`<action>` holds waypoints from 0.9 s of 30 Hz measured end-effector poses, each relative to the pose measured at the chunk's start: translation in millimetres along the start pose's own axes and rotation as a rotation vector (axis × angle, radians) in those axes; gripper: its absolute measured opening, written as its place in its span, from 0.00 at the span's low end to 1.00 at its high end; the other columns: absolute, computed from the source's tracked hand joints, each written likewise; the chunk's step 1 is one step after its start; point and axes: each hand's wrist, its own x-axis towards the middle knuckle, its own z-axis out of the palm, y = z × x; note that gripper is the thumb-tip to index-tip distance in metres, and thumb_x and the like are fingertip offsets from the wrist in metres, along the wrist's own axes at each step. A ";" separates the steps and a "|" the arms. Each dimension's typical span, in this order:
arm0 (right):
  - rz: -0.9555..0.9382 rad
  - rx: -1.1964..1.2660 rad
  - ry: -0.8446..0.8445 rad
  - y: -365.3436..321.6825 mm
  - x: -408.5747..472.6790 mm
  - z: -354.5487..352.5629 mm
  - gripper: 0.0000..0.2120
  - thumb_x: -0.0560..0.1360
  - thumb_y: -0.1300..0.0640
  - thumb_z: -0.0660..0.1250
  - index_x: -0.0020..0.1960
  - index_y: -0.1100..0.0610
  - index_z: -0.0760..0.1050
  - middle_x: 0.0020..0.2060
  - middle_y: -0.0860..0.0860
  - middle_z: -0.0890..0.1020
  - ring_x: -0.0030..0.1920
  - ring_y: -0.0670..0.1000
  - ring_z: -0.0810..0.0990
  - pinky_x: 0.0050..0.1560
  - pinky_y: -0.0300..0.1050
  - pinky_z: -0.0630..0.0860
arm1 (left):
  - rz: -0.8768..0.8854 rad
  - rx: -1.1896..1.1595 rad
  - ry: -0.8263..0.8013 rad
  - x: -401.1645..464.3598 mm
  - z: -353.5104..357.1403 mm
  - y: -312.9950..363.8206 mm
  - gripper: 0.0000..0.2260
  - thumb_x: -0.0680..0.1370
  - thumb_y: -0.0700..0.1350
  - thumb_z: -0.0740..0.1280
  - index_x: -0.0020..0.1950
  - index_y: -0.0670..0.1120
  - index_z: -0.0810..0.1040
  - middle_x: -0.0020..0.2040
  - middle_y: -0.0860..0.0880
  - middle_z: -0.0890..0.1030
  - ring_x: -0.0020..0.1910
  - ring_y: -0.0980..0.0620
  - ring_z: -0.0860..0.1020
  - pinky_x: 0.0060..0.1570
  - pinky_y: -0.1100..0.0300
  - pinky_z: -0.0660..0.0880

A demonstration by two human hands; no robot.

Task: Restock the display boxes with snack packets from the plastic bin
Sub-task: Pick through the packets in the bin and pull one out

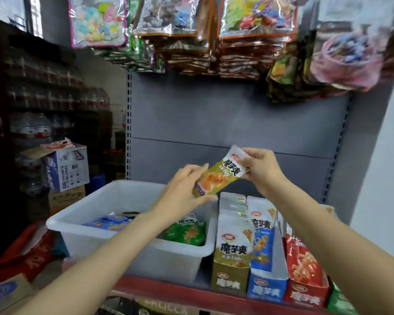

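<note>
Right now we are partway through one restocking cycle: a single olive-gold snack packet [221, 175] is up in the air, above the gap between the white plastic bin [132, 237] and the row of display boxes. Our left hand [182, 196] pinches its lower end between thumb and fingers, and our right hand [259, 169] pinches the white top edge, so the packet hangs tilted between both grips, touching neither the bin nor any box.

The bin sits on the red-edged shelf [159, 286] and has blue packets [110, 222] and a green packet [187, 233] lying in it. Just beside it on the right stand the olive display box [229, 280], the blue display box [266, 288] and the red display box [305, 294], each with upright packets in it. A green box edge shows at the far right corner, mostly cut off.

We judge the step in hand to be sorting and carrying: the packet's colour matches the olive box, which stands directly under it and looks well filled. The next move probably calls for turning the packet upright, printed face forward, and sliding it down behind or in front of the standing row. With the packets packed so close, one hand may need to part them first, or the thin foil could buckle instead of seating.
</note>
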 end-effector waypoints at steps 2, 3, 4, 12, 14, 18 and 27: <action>-0.105 -0.103 0.099 5.7 4.9 -24.8 0.13 0.75 0.64 0.66 0.38 0.50 0.81 0.35 0.53 0.81 0.38 0.53 0.79 0.42 0.49 0.77 | -0.129 -0.081 -0.054 11.3 14.0 6.2 0.32 0.76 0.52 0.68 0.75 0.45 0.60 0.70 0.49 0.68 0.69 0.52 0.66 0.67 0.61 0.62; -0.136 -0.134 0.130 9.0 6.8 -35.5 0.14 0.75 0.64 0.66 0.38 0.48 0.81 0.36 0.52 0.82 0.40 0.53 0.79 0.44 0.51 0.76 | -0.174 -0.061 -0.101 16.6 21.1 8.5 0.28 0.78 0.50 0.66 0.75 0.45 0.61 0.71 0.48 0.68 0.70 0.51 0.66 0.67 0.59 0.62; -0.149 -0.141 0.141 12.3 8.4 -43.6 0.14 0.75 0.64 0.65 0.39 0.47 0.81 0.36 0.52 0.82 0.41 0.54 0.80 0.46 0.53 0.76 | -0.209 -0.049 -0.173 21.0 28.3 10.8 0.24 0.79 0.50 0.63 0.74 0.45 0.64 0.71 0.49 0.69 0.70 0.49 0.66 0.68 0.57 0.63; -0.201 -0.162 0.092 28.8 12.0 -66.6 0.09 0.78 0.65 0.62 0.49 0.56 0.79 0.40 0.49 0.81 0.43 0.51 0.80 0.45 0.46 0.77 | -0.273 -0.121 -0.429 29.0 60.7 20.9 0.11 0.82 0.43 0.56 0.59 0.41 0.75 0.57 0.43 0.78 0.50 0.48 0.76 0.40 0.62 0.68; -0.199 -0.157 0.050 30.0 12.3 -67.7 0.10 0.78 0.65 0.61 0.48 0.53 0.78 0.41 0.50 0.82 0.45 0.52 0.80 0.47 0.50 0.77 | -0.269 -0.124 -0.424 27.9 59.4 19.2 0.12 0.81 0.41 0.56 0.64 0.43 0.72 0.59 0.47 0.77 0.51 0.53 0.74 0.43 0.65 0.68; -0.200 -0.139 -0.045 28.0 12.8 -66.8 0.10 0.79 0.65 0.60 0.51 0.55 0.77 0.42 0.51 0.81 0.44 0.50 0.81 0.45 0.48 0.79 | -0.212 -0.087 -0.410 24.8 55.2 17.1 0.16 0.79 0.35 0.56 0.63 0.44 0.76 0.60 0.49 0.78 0.49 0.56 0.74 0.41 0.71 0.68; -0.178 -0.235 -0.321 21.9 18.2 -54.0 0.10 0.78 0.65 0.60 0.50 0.56 0.78 0.43 0.49 0.82 0.42 0.44 0.82 0.41 0.40 0.80 | -0.176 -0.141 -0.440 21.9 43.6 20.3 0.23 0.74 0.29 0.54 0.60 0.46 0.80 0.59 0.51 0.80 0.58 0.55 0.76 0.55 0.65 0.71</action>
